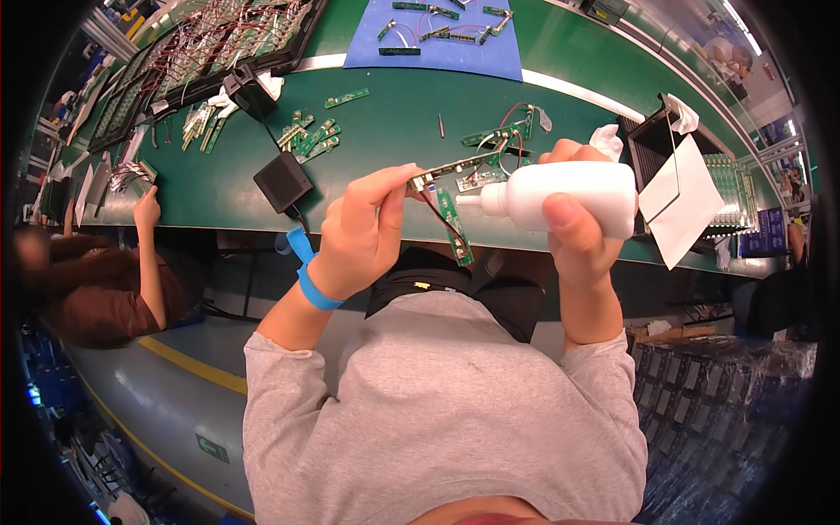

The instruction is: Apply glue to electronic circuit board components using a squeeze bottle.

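My left hand (367, 223), with a blue wrist strap (308, 273) round its wrist, pinches the end of a narrow circuit board (455, 167) held up over the bench. Wires link it to a second green board (453, 229) dangling below. In my right hand (579, 219) is a white squeeze bottle (573, 194), tipped on its side with the thin nozzle pointing left toward the boards. Just beyond the bottle, more wired boards (499, 137) lie on the green bench; the bottle and fingers partly cover them.
Loose green boards (311, 140) and a black box (283, 182) lie to the left. Behind them stands a black tray (254, 44) of wired boards. A blue mat (437, 54) holds several boards at the back. On the right is a black rack (656, 140). Another person's hand (147, 208) works at far left.
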Available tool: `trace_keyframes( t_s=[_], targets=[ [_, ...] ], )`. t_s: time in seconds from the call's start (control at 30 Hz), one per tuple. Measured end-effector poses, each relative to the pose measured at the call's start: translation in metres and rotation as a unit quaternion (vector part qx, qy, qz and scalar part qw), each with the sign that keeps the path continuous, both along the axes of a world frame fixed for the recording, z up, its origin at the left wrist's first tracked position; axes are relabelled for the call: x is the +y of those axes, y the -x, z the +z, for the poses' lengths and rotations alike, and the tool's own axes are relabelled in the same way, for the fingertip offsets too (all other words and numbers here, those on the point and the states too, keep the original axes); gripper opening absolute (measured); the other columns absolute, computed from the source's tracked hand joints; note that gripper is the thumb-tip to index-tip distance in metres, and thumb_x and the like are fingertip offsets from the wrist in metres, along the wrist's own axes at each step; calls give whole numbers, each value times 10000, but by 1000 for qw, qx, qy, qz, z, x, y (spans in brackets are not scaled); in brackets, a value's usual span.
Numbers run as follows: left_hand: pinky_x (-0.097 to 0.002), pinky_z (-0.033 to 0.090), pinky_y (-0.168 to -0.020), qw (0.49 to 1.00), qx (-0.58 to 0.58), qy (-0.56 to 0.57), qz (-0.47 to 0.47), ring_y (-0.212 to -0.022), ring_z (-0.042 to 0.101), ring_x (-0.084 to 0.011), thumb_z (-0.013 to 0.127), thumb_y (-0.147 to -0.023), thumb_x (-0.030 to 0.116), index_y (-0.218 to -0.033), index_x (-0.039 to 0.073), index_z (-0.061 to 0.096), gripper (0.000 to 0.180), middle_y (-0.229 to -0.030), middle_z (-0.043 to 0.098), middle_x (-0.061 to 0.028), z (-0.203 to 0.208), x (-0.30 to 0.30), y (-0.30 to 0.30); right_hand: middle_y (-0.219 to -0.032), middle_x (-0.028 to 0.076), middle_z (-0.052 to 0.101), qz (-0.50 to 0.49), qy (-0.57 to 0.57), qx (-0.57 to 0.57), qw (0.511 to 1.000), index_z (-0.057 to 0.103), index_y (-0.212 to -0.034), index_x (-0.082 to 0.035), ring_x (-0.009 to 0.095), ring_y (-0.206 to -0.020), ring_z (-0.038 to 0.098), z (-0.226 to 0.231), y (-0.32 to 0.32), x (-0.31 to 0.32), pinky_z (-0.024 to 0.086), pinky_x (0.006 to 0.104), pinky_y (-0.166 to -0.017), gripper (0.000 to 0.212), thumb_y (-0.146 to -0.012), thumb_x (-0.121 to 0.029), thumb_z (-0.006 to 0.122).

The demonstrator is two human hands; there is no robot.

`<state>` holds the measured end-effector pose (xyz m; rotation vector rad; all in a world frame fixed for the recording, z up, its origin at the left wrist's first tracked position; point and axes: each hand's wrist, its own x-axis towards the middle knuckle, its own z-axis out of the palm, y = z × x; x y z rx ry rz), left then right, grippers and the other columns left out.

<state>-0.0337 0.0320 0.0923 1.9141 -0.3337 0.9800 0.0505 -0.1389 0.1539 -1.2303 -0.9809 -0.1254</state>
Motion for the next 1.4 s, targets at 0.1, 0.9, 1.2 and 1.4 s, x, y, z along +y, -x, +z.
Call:
trace_keyframes(
  t_s=[0.1, 0.9, 1.2, 1.4],
  targets=[
    [-255, 481, -622, 1000, -9, -24, -13, -695, 607, -194, 463, -786, -98, -1018, -28, 466, 242, -860, 598, -148, 1, -1, -2, -580, 75, 568, -26, 3, -45, 999, 615, -658, 18, 132, -478, 483, 1, 0, 4, 371, 236, -454, 92, -653, -70, 643],
    [-244, 472, -543, 994, -87, 11, -61, -594, 559, -159, 406, -812, -93, -1042, -28, 382, 240, -962, 564, -216, -25, -16, -20, -529, 37, 476, -121, 28, -113, 986, 546, -597, -3, 102, -423, 448, -21, -1, 10, 324, 219, -365, 230, -622, -165, 707],
    [-244, 470, -517, 995, -99, 6, -30, -579, 553, -158, 435, -799, -94, -1020, -26, 416, 233, -949, 573, -195, -30, -15, -22, -539, 38, 490, -123, 24, -128, 984, 557, -611, -9, 114, -433, 478, -22, -1, 17, 349, 227, -373, 227, -618, -161, 725],
    [-244, 460, -501, 996, -92, 1, -14, -558, 537, -159, 450, -784, -103, -1012, -25, 439, 242, -943, 578, -181, -32, -14, -21, -542, 42, 503, -130, 60, -150, 978, 577, -630, -13, 123, -434, 481, -21, 0, 19, 348, 227, -374, 199, -619, -146, 725]
  ],
)
